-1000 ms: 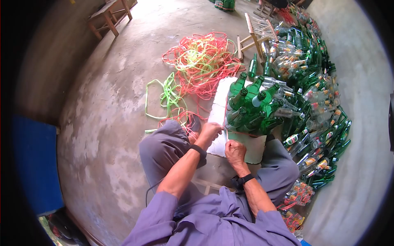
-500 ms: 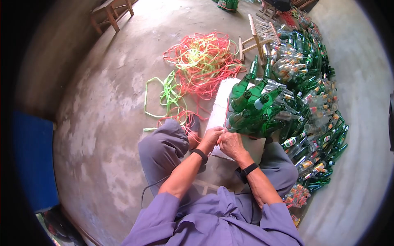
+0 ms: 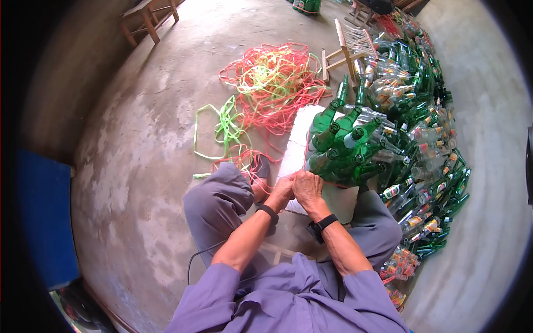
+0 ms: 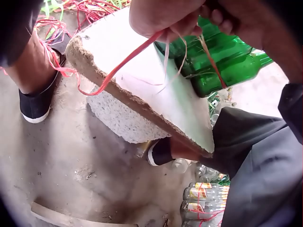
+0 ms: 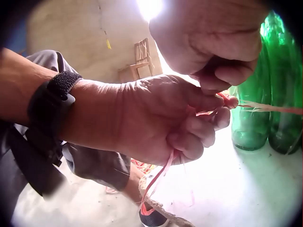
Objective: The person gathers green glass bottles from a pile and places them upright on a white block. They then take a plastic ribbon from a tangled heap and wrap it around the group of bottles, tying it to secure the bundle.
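Note:
Red plastic twine [image 4: 118, 64] runs from the fingers of the left hand [image 3: 282, 190] [image 4: 165, 16], which are curled round it. Against it the right hand [image 3: 308, 188] [image 5: 213, 35] pinches the twine at the edge of the green bottles [image 3: 336, 147] [image 5: 251, 116]. These bottles stand upright in a tight cluster on a white board [image 3: 294, 150] [image 4: 128, 52]. A strand of twine [image 5: 274, 108] stretches from the fingertips to the bottles and around them. The exact crossing of the strands is hidden by the fingers.
Tangled red and green twine [image 3: 275, 83] lies on the floor beyond the board. Many loose bottles [image 3: 433, 139] are heaped along the right wall. A small wooden rack [image 3: 352, 44] stands beyond the cluster. The person's knees [image 3: 214, 194] flank the board.
The hands were apart a second ago, the right one lower; they have come together at the bottles' near edge. Since half a second ago the right hand has turned and shifted slightly.

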A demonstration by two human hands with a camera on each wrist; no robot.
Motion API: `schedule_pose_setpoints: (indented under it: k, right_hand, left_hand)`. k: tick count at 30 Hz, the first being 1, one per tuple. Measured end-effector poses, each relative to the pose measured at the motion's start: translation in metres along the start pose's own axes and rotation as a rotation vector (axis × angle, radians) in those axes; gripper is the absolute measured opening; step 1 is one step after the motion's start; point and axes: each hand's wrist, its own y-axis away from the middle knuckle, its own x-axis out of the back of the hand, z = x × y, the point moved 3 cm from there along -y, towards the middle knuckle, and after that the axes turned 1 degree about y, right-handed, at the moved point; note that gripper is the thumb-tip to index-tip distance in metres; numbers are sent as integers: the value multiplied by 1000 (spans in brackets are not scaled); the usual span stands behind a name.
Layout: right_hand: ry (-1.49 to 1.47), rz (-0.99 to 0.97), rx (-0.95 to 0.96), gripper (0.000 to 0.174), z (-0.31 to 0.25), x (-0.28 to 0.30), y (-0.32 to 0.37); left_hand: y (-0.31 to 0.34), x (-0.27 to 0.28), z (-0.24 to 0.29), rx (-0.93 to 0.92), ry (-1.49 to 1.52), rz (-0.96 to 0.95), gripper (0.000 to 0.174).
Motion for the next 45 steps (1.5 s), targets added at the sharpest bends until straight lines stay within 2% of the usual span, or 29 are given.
schedule_pose_setpoints:
  k: [3, 5, 7, 9, 10, 12, 13, 15, 16, 17, 19, 20, 22, 28, 35, 37, 40, 43, 45]
  right_hand:
    - [-19, -8, 30, 17, 6, -5, 1]
    - [-44, -4, 54, 18, 8, -8, 3]
    - [-72, 2, 78, 18, 9, -8, 5]
    - [-284, 132, 107, 20, 12, -4, 11]
    - [-286, 133, 106, 20, 14, -6, 14]
    - [-529, 234, -80, 20, 28, -16, 22]
    - [-532, 234, -81, 20, 37, -32, 26]
    - [-914, 153, -522, 21, 56, -52, 35]
    - [-1060, 69, -612, 18, 60, -50, 42]
    - [-1064, 70, -618, 18, 61, -47, 45]
    - [-1391, -104, -892, 15, 58, -47, 47]
    - [-1396, -103, -896, 15, 56, -44, 46]
    - [-1643, -157, -921, 15, 51, -46, 42]
    - [-1865, -175, -924, 18, 53, -61, 38]
    - [-1923, -164, -987, 17, 55, -71, 36]
    - [-1841, -8, -968, 21, 54, -71, 35]
    - [-1824, 90, -947, 20, 52, -72, 34]
    - [-1830, 133, -895, 19, 50, -74, 35]
    - [-1813, 132, -897, 19, 49, -76, 36]
  left_hand:
    - [4, -6, 5, 30, -11, 25, 20]
    - [-14, 9, -18, 16, 24, 21, 19]
    - [-12, 3, -15, 1, 56, 17, 17]
    - [-7, -4, -12, -37, 141, 47, 17]
    - [-8, -3, -12, -36, 138, 47, 17]
    - [-9, 0, -10, 36, 82, 34, 18]
    - [-8, 1, -6, 36, 80, 36, 18]
    - [-3, 1, -4, 97, 72, 12, 17]
    - [-3, 0, -4, 102, 69, 13, 17]
    - [-2, 0, -5, 100, 69, 39, 16]
    - [-1, -2, -2, 102, 63, 67, 15]
    - [-1, -2, 0, 114, 55, 98, 14]
    - [-3, -1, 0, 125, 44, 131, 13]
    - [-8, -2, 1, 135, 109, 195, 10]
    - [-12, 4, 0, 209, 135, 168, 8]
    - [-9, -2, 5, 210, 128, 169, 8]
    - [-6, -6, 7, 210, 142, 226, 10]
    - [-6, -7, 4, 202, 134, 215, 10]
    - [-6, -7, 3, 106, 91, 280, 6]
